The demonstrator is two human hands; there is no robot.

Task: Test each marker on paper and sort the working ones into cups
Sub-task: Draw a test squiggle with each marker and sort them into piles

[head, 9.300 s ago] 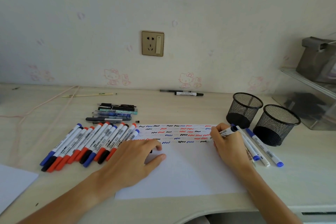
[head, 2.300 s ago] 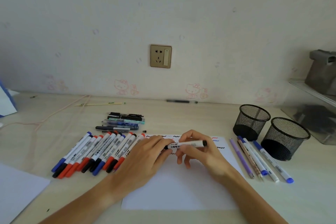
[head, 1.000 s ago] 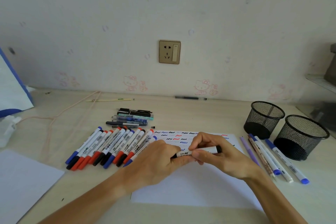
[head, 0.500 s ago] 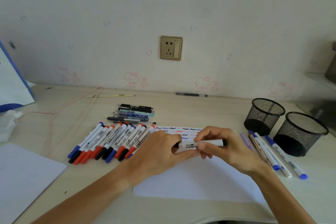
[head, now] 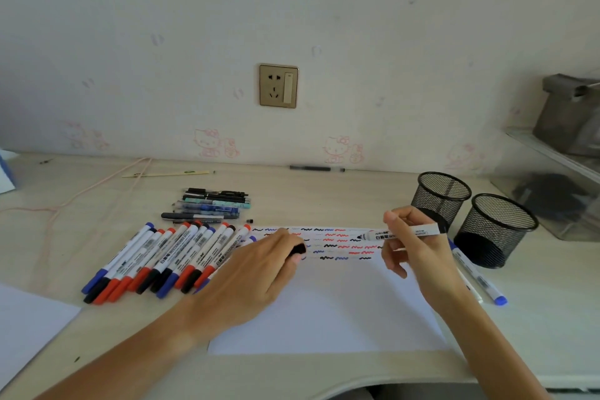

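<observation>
My right hand grips an uncapped white marker, held level above the paper with its black tip pointing left. Its black cap is pinched in my left hand, which rests on the sheet's left part. Rows of black, blue and red squiggles cross the top of the paper. A row of several capped markers lies to the left. Two black mesh cups stand at the right; I see no markers in them.
A few pens lie between the paper and the cups. More pens lie behind the marker row, one black pen by the wall. Another sheet covers the near left corner. A clear shelf is far right.
The two hands held the capped marker together; now they have pulled apart, the cap staying in my left hand and the marker moving right in my right hand.
</observation>
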